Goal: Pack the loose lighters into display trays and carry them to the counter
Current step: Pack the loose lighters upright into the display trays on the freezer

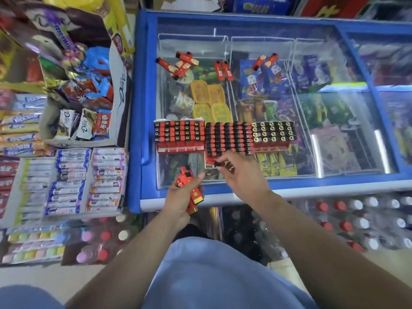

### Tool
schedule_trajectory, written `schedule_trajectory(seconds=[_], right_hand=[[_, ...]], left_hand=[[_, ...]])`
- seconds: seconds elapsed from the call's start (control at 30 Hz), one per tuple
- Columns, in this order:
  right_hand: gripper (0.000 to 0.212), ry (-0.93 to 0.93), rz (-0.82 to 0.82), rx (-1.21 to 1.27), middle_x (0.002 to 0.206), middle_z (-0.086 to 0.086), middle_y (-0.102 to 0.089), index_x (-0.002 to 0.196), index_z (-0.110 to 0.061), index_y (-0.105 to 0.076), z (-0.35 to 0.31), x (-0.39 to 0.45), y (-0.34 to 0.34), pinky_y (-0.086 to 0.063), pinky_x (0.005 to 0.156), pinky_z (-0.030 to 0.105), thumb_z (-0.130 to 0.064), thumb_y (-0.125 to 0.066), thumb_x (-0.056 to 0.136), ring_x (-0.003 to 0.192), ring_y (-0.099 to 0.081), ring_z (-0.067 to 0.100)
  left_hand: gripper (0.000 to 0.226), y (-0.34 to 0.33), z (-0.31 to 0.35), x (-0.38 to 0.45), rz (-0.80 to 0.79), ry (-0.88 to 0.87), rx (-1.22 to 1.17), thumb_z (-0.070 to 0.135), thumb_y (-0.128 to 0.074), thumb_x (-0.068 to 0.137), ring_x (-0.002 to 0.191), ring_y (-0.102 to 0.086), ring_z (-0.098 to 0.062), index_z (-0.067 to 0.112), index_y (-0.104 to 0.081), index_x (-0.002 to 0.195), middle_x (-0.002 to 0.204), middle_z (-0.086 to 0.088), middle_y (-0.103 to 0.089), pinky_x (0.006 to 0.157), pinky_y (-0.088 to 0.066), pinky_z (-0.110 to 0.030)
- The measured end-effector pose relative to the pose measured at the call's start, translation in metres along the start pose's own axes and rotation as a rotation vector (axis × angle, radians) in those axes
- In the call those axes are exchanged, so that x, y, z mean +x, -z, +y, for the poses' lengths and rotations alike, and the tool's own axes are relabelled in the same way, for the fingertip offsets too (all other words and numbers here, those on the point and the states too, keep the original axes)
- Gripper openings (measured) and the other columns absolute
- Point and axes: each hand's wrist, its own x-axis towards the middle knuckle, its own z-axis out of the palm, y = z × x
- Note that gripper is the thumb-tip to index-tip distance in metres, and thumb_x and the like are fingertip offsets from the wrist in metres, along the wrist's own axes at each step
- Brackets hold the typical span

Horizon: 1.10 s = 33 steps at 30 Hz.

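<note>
From the head view, I was mid-packing. My left hand (pixel 182 197) gripped a bundle of red lighters (pixel 189 190), held just in front of the middle tray (pixel 228 139). My right hand (pixel 240 172) pinched a single lighter (pixel 217 163) at that tray's near edge, where I judged the last row was unfilled. The left tray (pixel 179 136) and right tray (pixel 274 134) flanked it on the freezer lid (pixel 334 108). Loose lighters (pixel 180 64) lay well beyond the middle tray. Next, I reckoned, I needed to stand the single lighter upright and seat it in the open slot.
</note>
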Motion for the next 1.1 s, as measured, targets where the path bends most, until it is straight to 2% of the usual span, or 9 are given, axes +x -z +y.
schedule_trajectory(seconds=[0.17,0.3,0.43,0.57,0.67,0.73,0.87,0.97,1.1], right_hand=[[0.019,0.038,0.082,-0.136,0.106,-0.002,-0.070,0.112,-0.016,-0.074,0.011,0.006,-0.016,-0.057,0.075,0.031,-0.017,-0.074,0.093,0.065,-0.053,0.007],[0.021,0.132,0.169,-0.255,0.094,-0.005,-0.071,0.110,-0.023,-0.078,0.006,0.010,-0.018,-0.058,0.059,0.031,-0.025,-0.078,0.089,0.067,-0.064,0.014],[0.021,0.220,0.258,-0.328,0.081,-0.008,-0.069,0.103,-0.027,-0.081,0.003,0.009,-0.023,-0.046,0.048,0.022,-0.025,-0.084,0.082,0.062,-0.063,0.014],[0.018,0.135,0.281,-0.256,0.080,-0.009,-0.067,0.097,-0.029,-0.082,-0.001,0.013,-0.026,-0.034,0.049,0.014,-0.024,-0.086,0.080,0.058,-0.061,0.012],[0.014,0.078,0.254,-0.298,0.079,-0.009,-0.065,0.097,-0.032,-0.082,-0.008,0.016,-0.024,-0.022,0.048,0.011,-0.028,-0.082,0.084,0.056,-0.060,0.013],[0.014,0.057,0.235,-0.298,0.084,-0.008,-0.065,0.102,-0.031,-0.081,-0.012,0.014,-0.023,-0.029,0.047,0.014,-0.031,-0.079,0.089,0.058,-0.062,0.014],[0.021,-0.047,0.208,-0.010,0.101,-0.008,-0.069,0.114,-0.026,-0.076,-0.021,0.005,-0.019,-0.052,0.066,0.025,-0.035,-0.067,0.098,0.071,-0.058,0.005],[0.017,-0.123,0.196,0.244,0.101,-0.013,-0.070,0.110,-0.023,-0.075,-0.032,0.000,-0.007,-0.046,0.071,0.010,-0.028,-0.062,0.101,0.081,-0.060,-0.002],[0.022,-0.204,-0.113,0.400,0.102,-0.021,-0.068,0.116,-0.032,-0.071,-0.046,-0.006,0.010,-0.046,0.071,0.010,-0.042,-0.064,0.097,0.083,-0.060,-0.007]], left_hand=[[0.044,0.008,0.004,-0.003,-0.012,-0.006,-0.069,0.031,-0.088,0.061,0.071,-0.070,-0.013,0.019,-0.071,0.099,0.078,0.000,-0.075,0.070,-0.056,-0.030],[0.045,0.010,0.004,-0.003,-0.044,-0.003,-0.081,0.028,-0.087,0.062,0.073,-0.070,-0.014,0.018,-0.070,0.103,0.080,-0.001,-0.075,0.072,-0.056,-0.031],[0.046,0.012,0.005,-0.004,-0.063,-0.001,-0.068,0.027,-0.087,0.063,0.074,-0.071,-0.015,0.017,-0.069,0.105,0.082,-0.002,-0.075,0.074,-0.056,-0.032],[0.038,0.013,0.009,-0.005,-0.050,-0.006,-0.041,0.024,-0.086,0.073,0.076,-0.072,-0.015,0.018,-0.069,0.106,0.084,-0.001,-0.076,0.079,-0.056,-0.034],[0.048,0.014,0.014,-0.007,-0.072,-0.016,-0.018,0.027,-0.086,0.066,0.077,-0.072,-0.016,0.017,-0.070,0.110,0.090,-0.003,-0.077,0.075,-0.057,-0.033],[0.051,0.012,0.017,-0.009,-0.104,-0.041,0.005,0.027,-0.087,0.062,0.072,-0.071,-0.014,0.016,-0.068,0.109,0.092,-0.006,-0.075,0.069,-0.058,-0.030],[0.053,0.005,0.020,-0.011,-0.128,-0.103,0.097,0.030,-0.087,0.061,0.066,-0.068,-0.011,0.017,-0.066,0.108,0.083,-0.001,-0.071,0.063,-0.058,-0.027],[0.056,0.002,0.017,-0.011,-0.144,-0.090,0.108,0.036,-0.087,0.059,0.070,-0.067,-0.013,0.017,-0.067,0.108,0.082,-0.001,-0.069,0.067,-0.057,-0.029],[0.044,-0.001,0.015,-0.009,-0.180,-0.051,0.070,0.039,-0.082,0.066,0.068,-0.064,-0.014,0.016,-0.068,0.100,0.078,-0.001,-0.069,0.068,-0.054,-0.030]])
